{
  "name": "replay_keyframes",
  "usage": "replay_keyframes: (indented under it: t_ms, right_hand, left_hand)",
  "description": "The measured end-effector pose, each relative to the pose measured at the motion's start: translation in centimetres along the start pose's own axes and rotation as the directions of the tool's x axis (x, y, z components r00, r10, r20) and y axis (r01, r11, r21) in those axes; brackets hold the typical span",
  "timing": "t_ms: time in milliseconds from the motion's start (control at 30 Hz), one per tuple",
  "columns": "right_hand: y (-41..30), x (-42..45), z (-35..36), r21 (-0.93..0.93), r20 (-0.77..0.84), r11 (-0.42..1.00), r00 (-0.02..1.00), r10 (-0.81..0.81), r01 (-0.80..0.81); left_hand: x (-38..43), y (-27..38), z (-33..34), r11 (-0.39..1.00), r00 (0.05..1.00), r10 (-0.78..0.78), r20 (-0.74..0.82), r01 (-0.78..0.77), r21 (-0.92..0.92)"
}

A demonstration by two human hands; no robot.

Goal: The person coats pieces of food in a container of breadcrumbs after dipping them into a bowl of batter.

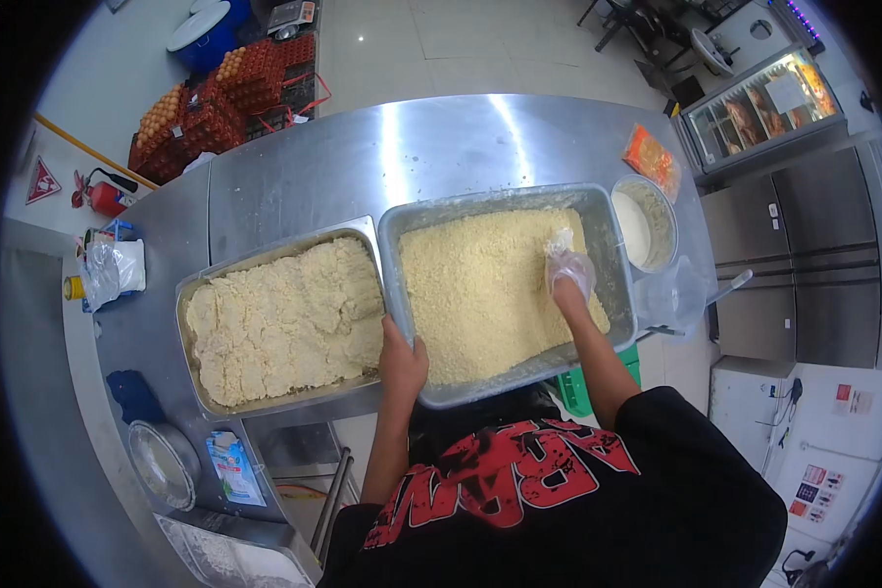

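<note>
A grey plastic tub [507, 192] holds pale yellow crumbs [485, 294]. My left hand [403, 360] grips the tub's near left rim. My right hand [572, 272], in a clear plastic glove, is over the crumbs at the tub's right side; white, floury matter shows at its fingertips, and whether it holds any crumbs I cannot tell. To the left, touching or almost touching the tub, stands a rectangular metal tray [373, 239] filled with lumpy pale dough or crumb mix [287, 316].
Right of the tub are a metal bowl with white contents [639, 224], a clear plastic jug [672, 294] and an orange packet [650, 158]. A metal bowl [163, 463], a carton [235, 470] and a plastic bag [114, 272] lie at left. Stacked egg trays [213, 110] stand beyond the steel table [301, 184].
</note>
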State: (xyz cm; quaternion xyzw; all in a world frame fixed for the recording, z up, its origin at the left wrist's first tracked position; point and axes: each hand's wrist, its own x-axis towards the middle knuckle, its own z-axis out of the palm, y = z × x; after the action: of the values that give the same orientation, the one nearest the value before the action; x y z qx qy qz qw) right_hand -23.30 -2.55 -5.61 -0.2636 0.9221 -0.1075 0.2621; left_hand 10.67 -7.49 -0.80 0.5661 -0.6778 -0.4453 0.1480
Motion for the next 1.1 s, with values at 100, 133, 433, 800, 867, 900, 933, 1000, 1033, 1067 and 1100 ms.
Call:
replay_keyframes:
  t_ms: [100,133,433,800,867,900,933,1000,1033,1067,1100]
  right_hand:
    - [4.7,1.9,0.4,0.236,-0.066,0.961,0.989,-0.134,0.146]
    - [5.2,2.4,0.5,0.310,-0.093,0.928,0.978,-0.185,0.205]
    - [1.0,-1.1,-0.6,0.633,0.198,0.760,0.980,0.024,-0.146]
    - [4.1,-1.1,1.8,0.921,0.166,0.382,0.963,-0.214,-0.074]
    - [3.8,-2.0,2.4,0.904,0.158,0.420,0.973,-0.169,-0.074]
    - [2.9,-2.5,1.9,0.900,0.196,0.423,0.965,-0.173,-0.107]
    - [1.1,-3.2,0.7,0.893,0.235,0.428,0.955,-0.181,-0.138]
    - [2.2,-2.9,0.2,0.890,0.242,0.432,0.954,-0.176,-0.146]
    - [4.4,-1.3,2.0,0.895,0.215,0.428,0.961,-0.176,-0.123]
    - [5.3,-0.1,3.0,0.898,0.194,0.429,0.963,-0.188,-0.097]
    - [5.1,-0.2,3.1,0.909,0.185,0.405,0.966,-0.182,-0.097]
  left_hand:
    - [0.2,0.1,0.5,1.000,1.000,0.021,0.006,-0.021,-0.007]
    - [0.3,0.1,0.4,1.000,1.000,0.020,0.005,-0.020,-0.010]
    - [0.3,-1.2,0.8,0.999,0.998,0.045,-0.040,-0.046,-0.015]
    - [0.3,-1.2,0.9,0.997,0.997,0.060,-0.044,-0.062,-0.038]
    - [0.3,-1.4,0.8,0.997,0.997,0.061,-0.045,-0.063,-0.043]
    - [0.2,-1.9,0.9,0.997,0.997,0.061,-0.046,-0.063,-0.045]
    - [0.3,-2.1,0.9,0.997,0.997,0.058,-0.054,-0.061,-0.047]
    - [0.4,-0.9,1.2,0.995,0.998,0.053,-0.030,-0.055,-0.081]
    - [0.4,-0.4,1.0,0.994,0.998,0.054,-0.017,-0.056,-0.093]
    - [0.6,-0.4,1.0,0.993,0.997,0.070,-0.035,-0.073,-0.096]
    - [0.4,-0.8,1.0,0.992,0.996,0.079,-0.050,-0.084,-0.095]
